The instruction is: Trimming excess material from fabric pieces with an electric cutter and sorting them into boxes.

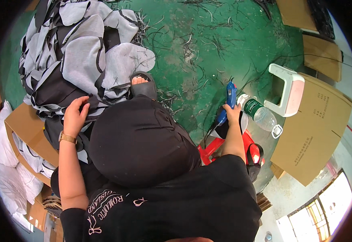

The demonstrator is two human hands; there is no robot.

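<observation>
My right hand is closed around a blue handheld power tool with a cord at its lower end and a small dark tip pointing away from me. A clear plastic bottle with a green label lies on its side just right of that hand. My left hand is over the near edge of a large pile of grey and black fabric pieces. Its thumb and fingers are slightly bent and apart, with nothing visible between them. Dark fabric lies right by its fingertips.
Dark trimmed strips litter the green floor. A white stool stands beyond the bottle, beside a flattened cardboard box. Something red is beneath my right forearm. An open carton and white sacks are at left.
</observation>
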